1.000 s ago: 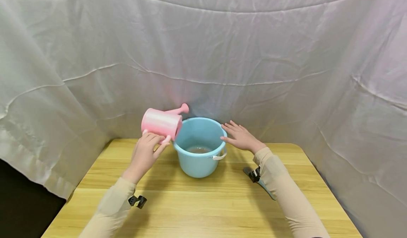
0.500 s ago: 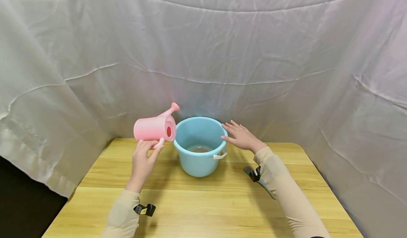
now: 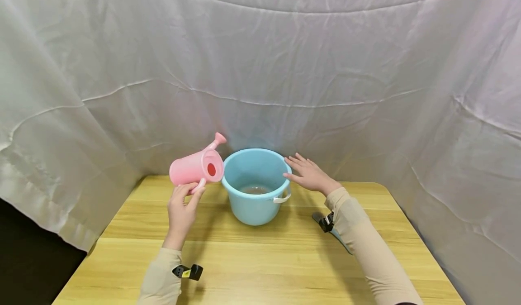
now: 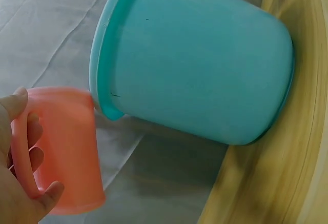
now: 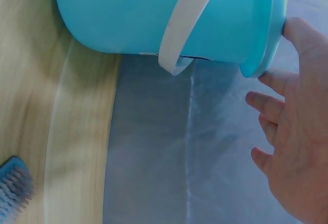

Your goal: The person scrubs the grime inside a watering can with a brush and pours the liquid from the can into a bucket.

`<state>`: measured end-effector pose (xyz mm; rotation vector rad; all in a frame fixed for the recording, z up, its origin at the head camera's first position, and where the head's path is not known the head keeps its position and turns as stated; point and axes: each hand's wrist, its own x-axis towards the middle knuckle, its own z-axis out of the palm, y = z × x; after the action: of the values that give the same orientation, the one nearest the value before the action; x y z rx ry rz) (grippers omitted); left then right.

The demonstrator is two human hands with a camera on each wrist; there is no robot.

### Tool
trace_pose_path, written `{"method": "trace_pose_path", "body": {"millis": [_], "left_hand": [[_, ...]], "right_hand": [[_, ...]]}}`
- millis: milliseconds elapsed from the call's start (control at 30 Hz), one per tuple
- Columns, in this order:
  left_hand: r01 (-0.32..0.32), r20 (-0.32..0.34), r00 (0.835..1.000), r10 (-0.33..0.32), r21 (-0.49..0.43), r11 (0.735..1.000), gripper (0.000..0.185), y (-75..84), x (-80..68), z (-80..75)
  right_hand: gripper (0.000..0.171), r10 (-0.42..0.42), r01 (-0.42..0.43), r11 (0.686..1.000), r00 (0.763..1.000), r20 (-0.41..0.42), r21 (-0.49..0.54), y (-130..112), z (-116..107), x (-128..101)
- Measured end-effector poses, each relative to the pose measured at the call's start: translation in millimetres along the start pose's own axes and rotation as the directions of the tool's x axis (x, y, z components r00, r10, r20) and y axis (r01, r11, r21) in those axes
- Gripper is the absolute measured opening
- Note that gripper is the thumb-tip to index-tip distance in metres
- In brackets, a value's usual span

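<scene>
A pink watering can is held tilted in the air just left of a light blue bucket, its spout pointing up and back. My left hand grips the can by its handle, fingers curled round it. The bucket stands on the wooden table with a little water at its bottom and a white handle hanging down. My right hand rests with straight fingers against the bucket's right rim.
A blue brush lies on the table right of the bucket, partly under my right sleeve. White cloth hangs close behind and on both sides. The table's left edge drops off to a dark floor.
My left hand has drawn the watering can left and back from over the bucket's rim and tipped its spout upward, so the can's open top now faces the bucket. The right hand has stayed put.
</scene>
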<state>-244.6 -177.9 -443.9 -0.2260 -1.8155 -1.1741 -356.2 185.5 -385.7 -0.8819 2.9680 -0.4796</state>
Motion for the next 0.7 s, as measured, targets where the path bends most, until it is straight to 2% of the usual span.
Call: {"method": "trace_pose_path", "body": {"millis": [133,300,400,533,700], "left_hand": [[0.131,-0.027,0.991,-0.133,-0.054,0.99,0.012,-0.7,-4.3,0.3],[0.292,-0.02,0.955,-0.297,-0.121,0.949,0.013,-0.8,-8.8,-0.9],[0.339,-0.014,0.938,-0.346,-0.163,0.926,0.013,-1.2,-10.3,-2.3],[0.371,-0.013,0.924,-0.383,-0.22,0.902,0.013,-4.1,-12.6,-3.7],[0.425,-0.018,0.897,-0.441,-0.237,0.874,0.017,-0.8,-14.8,-6.3]], "right_hand": [[0.069,-0.004,0.004,1.0,1.0,-0.001,0.004,-0.5,-0.8,-0.8],[0.07,-0.001,0.001,1.0,1.0,0.006,0.013,-0.3,-0.6,-1.9],[0.07,0.0,0.0,1.0,1.0,0.007,0.012,0.3,0.1,-2.2],[0.07,-0.002,0.002,1.0,1.0,0.004,0.009,0.8,1.1,-2.4],[0.07,0.001,-0.001,1.0,1.0,0.005,0.017,0.8,1.3,-2.6]]}}
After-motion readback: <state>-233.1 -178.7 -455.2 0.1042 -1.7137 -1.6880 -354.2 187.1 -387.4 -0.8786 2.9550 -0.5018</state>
